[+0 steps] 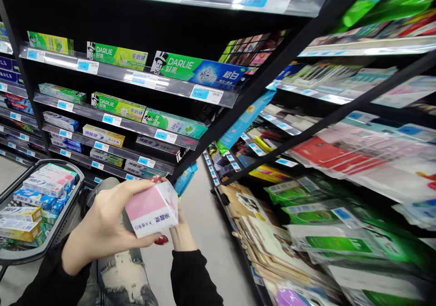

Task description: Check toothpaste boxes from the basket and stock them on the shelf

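My left hand (pixel 105 224) is closed around a pink and white toothpaste box (pixel 150 210). Its thumb runs along the lower edge and its fingers go over the top. The box is tilted, and its printing faces upside down. My right hand (pixel 180 219) is behind the right end of the box, close against it; its fingers are hidden, so its grip cannot be made out. Both hands are above my knees, in front of the lower toothpaste shelves. At lower left stands a grey-rimmed shopping basket (pixel 63 226) with several toothpaste boxes (pixel 44 181) in it.
Ahead is a black shelf rack with green Darlie toothpaste boxes (pixel 200 72) and price strips (pixel 136 79). More boxes (pixel 104 135) lie on its lower shelves. On the right, a slanted-looking rack holds green packets (pixel 337 242) and brown paper goods (pixel 252 206). Grey floor (pixel 207 224) runs between.
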A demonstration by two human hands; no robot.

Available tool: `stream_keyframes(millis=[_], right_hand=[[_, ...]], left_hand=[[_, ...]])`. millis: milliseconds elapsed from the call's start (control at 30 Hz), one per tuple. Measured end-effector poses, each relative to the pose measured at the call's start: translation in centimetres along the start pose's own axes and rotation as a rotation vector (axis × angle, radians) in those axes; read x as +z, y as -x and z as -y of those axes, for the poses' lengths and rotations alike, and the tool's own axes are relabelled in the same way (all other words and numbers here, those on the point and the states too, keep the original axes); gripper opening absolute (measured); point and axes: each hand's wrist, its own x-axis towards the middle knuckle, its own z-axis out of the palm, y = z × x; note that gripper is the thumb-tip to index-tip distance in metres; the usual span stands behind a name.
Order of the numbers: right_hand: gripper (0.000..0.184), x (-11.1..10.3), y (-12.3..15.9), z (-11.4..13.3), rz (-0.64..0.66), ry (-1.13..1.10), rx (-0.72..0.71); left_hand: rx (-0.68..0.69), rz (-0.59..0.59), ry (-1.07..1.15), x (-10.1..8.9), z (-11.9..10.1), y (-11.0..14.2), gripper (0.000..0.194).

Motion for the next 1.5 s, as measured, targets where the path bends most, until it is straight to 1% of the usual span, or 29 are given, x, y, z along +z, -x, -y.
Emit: stream_keyframes(millis=[67, 133, 200, 267, 367, 467, 533, 600, 667, 800, 867, 933, 1000, 1067, 1133, 1233, 1333, 1500], right_hand=[[0.071, -0.2, 0.0, 0.4, -0.004, -0.095, 0.043], [0.071, -0.6, -0.1, 1.0, -0.015, -0.176, 0.077], [0.065, -1.0, -0.3, 1.8, -0.030, -0.257, 0.117], [0.059, -1.4, -0.5, 2.7, -0.057, -0.387, 0.190], [0.060, -1.8, -0.6, 4.3, -0.105, -0.554, 0.284], [0.066, -2.1, -0.5, 6.2, -0.140, -0.543, 0.265], [0.070, -2.2, -0.3, 7.4, -0.119, -0.486, 0.237], [0.075, -2.3, -0.2, 8.5, -0.075, -0.425, 0.202], [0.077, -2.3, -0.1, 9.4, -0.077, -0.377, 0.161], [0.065, -1.8, -0.1, 10.4, -0.200, -0.323, 0.104], [0.064, -1.4, -0.1, 10.9, -0.224, -0.309, 0.109], [0.064, -1.0, -0.1, 11.4, -0.223, -0.286, 0.131], [0.060, -0.7, -0.2, 11.8, -0.244, -0.259, 0.151], [0.055, -0.5, -0.4, 12.2, -0.282, -0.235, 0.172], [0.054, -0.3, -0.5, 12.4, -0.304, -0.217, 0.204], [0.056, -0.2, -0.6, 12.5, -0.311, -0.199, 0.248], [0.056, 0.0, -0.5, 12.4, -0.303, -0.187, 0.260], [0.056, 0.0, -0.4, 12.8, -0.270, -0.157, 0.272]], left_hand=[[-0.055, 0.015, 0.031, 0.0, 0.5, -0.1, 0.079], [-0.151, -0.012, 0.100, 0.0, 1.4, -0.1, 0.079], [-0.274, -0.074, 0.207, 0.1, 2.6, -0.2, 0.074], [-0.398, -0.144, 0.321, 0.2, 4.0, -0.3, 0.068], [-0.516, -0.254, 0.482, 0.4, 6.1, -0.5, 0.065], [-0.630, -0.330, 0.639, 0.4, 7.7, -0.5, 0.067], [-0.714, -0.358, 0.706, 0.3, 8.3, -0.6, 0.070], [-0.765, -0.398, 0.742, 0.2, 8.5, -0.6, 0.074], [-0.798, -0.441, 0.753, 0.3, 8.6, -0.6, 0.075], [-0.845, -0.481, 0.710, 0.9, 9.1, -0.3, 0.069], [-0.850, -0.492, 0.664, 1.1, 9.5, -0.1, 0.066], [-0.847, -0.488, 0.617, 1.1, 9.7, 0.0, 0.064], [-0.835, -0.476, 0.590, 0.9, 9.4, -0.1, 0.064], [-0.831, -0.444, 0.618, 0.7, 8.9, -0.3, 0.063], [-0.854, -0.411, 0.676, 0.4, 8.2, -0.6, 0.060], [-0.901, -0.385, 0.705, 0.3, 7.6, -0.9, 0.053], [-0.909, -0.385, 0.681, 0.2, 7.7, -1.0, 0.050], [-0.927, -0.385, 0.677, 0.1, 8.1, -0.8, 0.056]])
